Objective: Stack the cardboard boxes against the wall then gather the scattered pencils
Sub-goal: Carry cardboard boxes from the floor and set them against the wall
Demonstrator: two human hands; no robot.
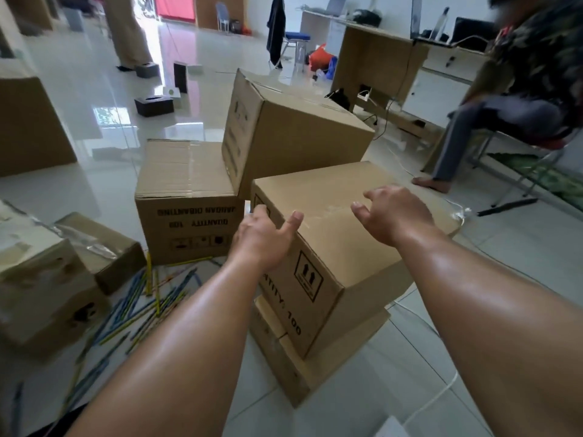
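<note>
A closed cardboard box [334,216] sits on top of another box [293,370] in front of me. My left hand [263,238] rests on its near left top edge, thumb over the top and fingers around the corner. Just above the top face, my right hand [394,212] hovers with fingers spread, holding nothing. Behind stand a tilted box [293,134] and an upside-down box [186,200]. Two worn boxes [47,279] lie at the left. Several blue and yellow pencils [142,307] are scattered on the floor between them.
A seated person [517,99] is at the right beside a desk [375,61], with white cables [432,402] trailing over the tiled floor. A standing person's legs [129,33] and small dark boxes [154,105] are at the back. A wooden cabinet [28,127] stands left.
</note>
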